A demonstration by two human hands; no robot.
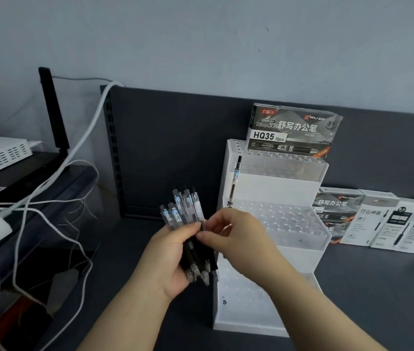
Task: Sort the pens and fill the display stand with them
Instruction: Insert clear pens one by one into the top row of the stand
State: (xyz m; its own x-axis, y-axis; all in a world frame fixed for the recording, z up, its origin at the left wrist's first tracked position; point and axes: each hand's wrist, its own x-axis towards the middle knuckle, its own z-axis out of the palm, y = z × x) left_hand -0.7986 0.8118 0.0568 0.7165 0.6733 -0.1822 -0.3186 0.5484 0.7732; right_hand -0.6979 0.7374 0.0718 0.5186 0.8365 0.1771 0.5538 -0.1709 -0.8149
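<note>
Pens (183,214) sit bunched in the left hand (170,259), fingers curled round their dark grips, clip ends up for easy picking. The right hand (236,236) pinches one pen (199,210) from the bunch between thumb and fingertips. Just beside, the display stand (271,254) holds a lone upright pen (235,181) at its upper left, probably the row being filled.

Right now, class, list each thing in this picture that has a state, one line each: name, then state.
Left hand, grips the bundle of pens, tips down.
Right hand, pinches one pen of that bundle.
Display stand, upright, nearly all holes unfilled.
Single pen, standing in the stand's top tier, left end.
HQ35 box, upright at the stand's top.
Boxes on the right, lying flat.
</note>
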